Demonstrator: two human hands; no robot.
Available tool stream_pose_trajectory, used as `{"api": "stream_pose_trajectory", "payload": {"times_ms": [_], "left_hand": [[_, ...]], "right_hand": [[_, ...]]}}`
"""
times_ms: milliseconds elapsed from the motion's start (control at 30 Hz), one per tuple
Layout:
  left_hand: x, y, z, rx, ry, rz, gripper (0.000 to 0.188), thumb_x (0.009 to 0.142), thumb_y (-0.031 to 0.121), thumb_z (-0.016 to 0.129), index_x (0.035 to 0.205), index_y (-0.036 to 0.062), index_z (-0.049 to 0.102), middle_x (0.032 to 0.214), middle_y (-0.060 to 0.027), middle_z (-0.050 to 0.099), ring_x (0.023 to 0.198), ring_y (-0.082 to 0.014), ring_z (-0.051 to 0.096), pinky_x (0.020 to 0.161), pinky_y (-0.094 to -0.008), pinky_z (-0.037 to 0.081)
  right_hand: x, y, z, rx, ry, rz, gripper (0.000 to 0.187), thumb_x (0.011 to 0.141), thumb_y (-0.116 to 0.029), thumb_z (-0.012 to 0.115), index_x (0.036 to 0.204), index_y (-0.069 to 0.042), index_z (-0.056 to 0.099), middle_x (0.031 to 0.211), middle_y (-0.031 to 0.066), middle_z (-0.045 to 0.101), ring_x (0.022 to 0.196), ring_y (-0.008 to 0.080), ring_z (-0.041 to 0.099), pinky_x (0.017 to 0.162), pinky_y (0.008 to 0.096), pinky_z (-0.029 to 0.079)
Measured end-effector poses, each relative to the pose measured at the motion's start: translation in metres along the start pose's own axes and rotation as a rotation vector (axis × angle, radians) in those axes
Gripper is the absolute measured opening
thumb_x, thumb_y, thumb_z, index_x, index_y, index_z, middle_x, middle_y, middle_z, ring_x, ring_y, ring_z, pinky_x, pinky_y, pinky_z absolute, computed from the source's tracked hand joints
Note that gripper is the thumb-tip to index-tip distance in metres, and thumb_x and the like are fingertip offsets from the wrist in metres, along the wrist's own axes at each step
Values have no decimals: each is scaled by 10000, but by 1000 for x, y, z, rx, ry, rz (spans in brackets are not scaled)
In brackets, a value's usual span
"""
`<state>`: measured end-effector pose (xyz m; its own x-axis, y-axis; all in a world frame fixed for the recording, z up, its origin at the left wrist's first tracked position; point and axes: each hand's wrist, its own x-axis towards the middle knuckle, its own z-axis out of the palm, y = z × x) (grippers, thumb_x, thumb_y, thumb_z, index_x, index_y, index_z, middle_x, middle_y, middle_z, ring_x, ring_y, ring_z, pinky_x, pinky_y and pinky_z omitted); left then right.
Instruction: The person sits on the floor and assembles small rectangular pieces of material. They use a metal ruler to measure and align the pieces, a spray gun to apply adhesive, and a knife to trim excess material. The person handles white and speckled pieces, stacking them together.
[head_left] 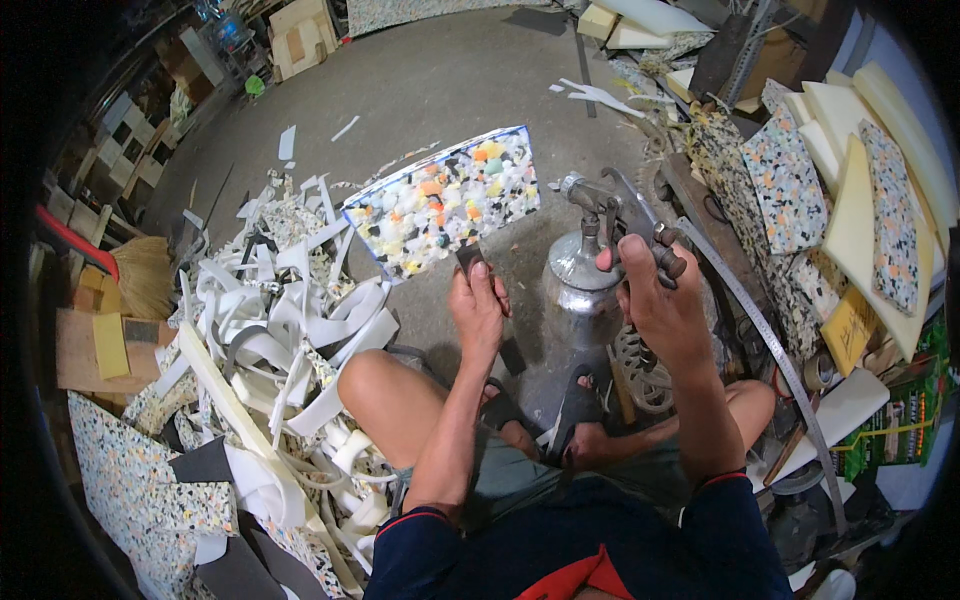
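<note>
My right hand (655, 290) is closed round the handle of a metal spray gun (610, 205). A shiny silver cup (583, 280) hangs under the gun, and a grey hose (760, 340) runs from it down the right side. In my left hand (478, 308), thumb and fingers pinch a dark flat strip (468, 256); one end rises past the thumb, the other shows below the hand. Just beyond that hand is a multicoloured speckled foam piece (445, 205) with blue-marked edges. The strip's upper end overlaps its lower edge in view; whether they touch I cannot tell.
White foam offcuts (270, 320) heap up on the left, beside a straw broom (147, 275). Speckled foam sheets (785, 185) and cream foam slabs (860, 220) lean at the right. A coiled hose (645, 375) lies near my feet on the concrete floor (430, 85).
</note>
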<state>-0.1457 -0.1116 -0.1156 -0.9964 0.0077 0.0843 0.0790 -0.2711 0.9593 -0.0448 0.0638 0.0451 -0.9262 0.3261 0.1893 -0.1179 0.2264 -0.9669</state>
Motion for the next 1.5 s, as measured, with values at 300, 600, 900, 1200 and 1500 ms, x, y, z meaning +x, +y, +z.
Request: {"api": "stream_pose_trajectory", "payload": {"times_ms": [300,600,900,1200,1500], "left_hand": [[-3,-5,-5,117,31,68,319,1075,361,498,1022,50,542,736,-22,568,568,-100,513,510,-270,439],[-5,-19,-11,-110,10,27,274,1066,281,533,970,33,603,804,-22,605,737,-96,538,644,-276,453],[5,-44,-28,60,17,240,196,1077,249,507,1059,66,574,736,-8,574,647,-50,534,562,-239,432],[2,-23,-24,63,27,25,314,1080,365,481,1033,58,520,677,-27,534,507,-103,499,445,-269,430],[-4,-13,-21,112,2,-4,305,1085,359,470,1031,62,516,678,-22,535,512,-106,501,448,-273,432]], "right_hand": [[-20,-12,11,50,-155,98,433,1038,-401,560,1135,4,679,810,21,663,533,45,481,467,223,373],[-37,-27,34,170,-384,-3,470,1005,-451,621,998,18,639,783,15,580,700,91,506,608,286,424],[-43,-28,35,177,-458,149,379,1013,-392,636,965,-17,617,778,-9,565,688,62,476,566,246,374],[-45,14,5,52,-106,208,439,1056,-420,529,1106,-6,666,853,39,659,550,59,487,482,228,382],[-39,29,1,-51,-58,254,398,1061,-382,526,1104,-11,665,860,33,663,549,61,487,481,231,381]]}}
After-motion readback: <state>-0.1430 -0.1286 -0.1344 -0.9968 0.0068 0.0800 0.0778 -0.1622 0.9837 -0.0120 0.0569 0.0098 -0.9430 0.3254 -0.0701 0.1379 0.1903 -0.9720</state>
